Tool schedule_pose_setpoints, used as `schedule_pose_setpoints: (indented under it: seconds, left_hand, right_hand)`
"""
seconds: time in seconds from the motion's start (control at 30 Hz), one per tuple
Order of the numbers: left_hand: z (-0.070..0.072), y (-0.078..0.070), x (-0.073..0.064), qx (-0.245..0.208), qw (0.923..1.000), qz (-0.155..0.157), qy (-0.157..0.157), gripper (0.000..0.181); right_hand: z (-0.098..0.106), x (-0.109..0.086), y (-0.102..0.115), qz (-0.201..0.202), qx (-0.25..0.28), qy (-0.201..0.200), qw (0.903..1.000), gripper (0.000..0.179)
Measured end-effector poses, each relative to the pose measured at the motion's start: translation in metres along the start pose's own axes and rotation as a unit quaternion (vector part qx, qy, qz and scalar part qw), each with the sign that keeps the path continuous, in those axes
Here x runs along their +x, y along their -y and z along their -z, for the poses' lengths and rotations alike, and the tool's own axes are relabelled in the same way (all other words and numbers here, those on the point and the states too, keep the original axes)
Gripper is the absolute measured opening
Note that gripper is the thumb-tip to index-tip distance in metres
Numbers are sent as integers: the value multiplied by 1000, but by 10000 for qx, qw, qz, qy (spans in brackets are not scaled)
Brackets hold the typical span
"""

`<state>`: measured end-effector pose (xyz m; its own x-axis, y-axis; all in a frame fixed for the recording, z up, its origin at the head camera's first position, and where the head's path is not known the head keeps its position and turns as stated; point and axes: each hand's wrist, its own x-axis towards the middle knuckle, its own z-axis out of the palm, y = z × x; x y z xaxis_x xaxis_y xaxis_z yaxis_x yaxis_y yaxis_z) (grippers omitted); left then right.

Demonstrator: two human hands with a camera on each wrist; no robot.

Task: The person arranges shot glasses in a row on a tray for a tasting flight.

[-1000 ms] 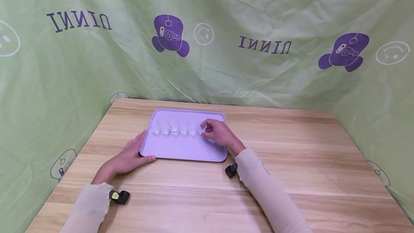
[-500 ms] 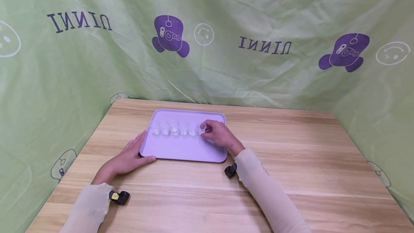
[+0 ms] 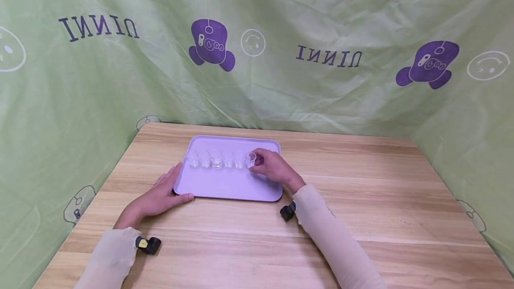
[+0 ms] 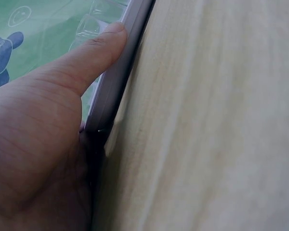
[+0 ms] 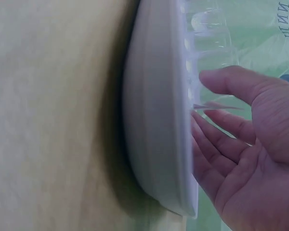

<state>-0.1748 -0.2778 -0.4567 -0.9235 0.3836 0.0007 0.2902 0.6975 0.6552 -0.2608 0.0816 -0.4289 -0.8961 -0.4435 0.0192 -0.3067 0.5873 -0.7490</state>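
Observation:
A row of several small clear cups (image 3: 216, 160) stands upright across a lilac tray (image 3: 225, 186) in the head view. At the right end of that row, my right hand (image 3: 275, 166) holds the last clear cup (image 3: 250, 159) between thumb and fingers. The right wrist view shows this hand (image 5: 260, 154) reaching over the tray's rim (image 5: 156, 96), the thumb on one side of the cup. My left hand (image 3: 159, 196) rests at the tray's near left corner, fingers along its left side. In the left wrist view, its thumb (image 4: 98, 53) lies straight against the tray edge.
The tray lies on a wood-grain table (image 3: 225, 244), near its back edge. Green printed cloth (image 3: 281, 92) hangs behind and at both sides. A small black camera (image 3: 150, 245) sits on the left wrist, and another black camera (image 3: 287, 212) on the right.

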Motion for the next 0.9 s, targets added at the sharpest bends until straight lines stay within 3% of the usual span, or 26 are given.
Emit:
schedule_pose_setpoints:
  seconds: [0.17,0.33,0.53,0.73,0.9]
  left_hand:
    - [-1,0,0,29,9999,-101,-49,105]
    - [-1,-2,0,60,9999,-134,-58,105]
    - [4,-4,-3,48,9999,-86,-37,107]
    - [11,-5,-10,-73,9998,200,3,116]
    - [25,-21,-10,296,9991,145,-253,108]
  right_hand:
    - [6,-5,-2,37,150,171,9997,52]
    - [18,-17,-7,226,-96,340,9991,60]
    - [35,-36,-14,353,-469,201,9981,64]
    - [50,-55,-23,334,-659,70,9972,69]
    - [60,-71,-33,244,-564,-133,9980,69]
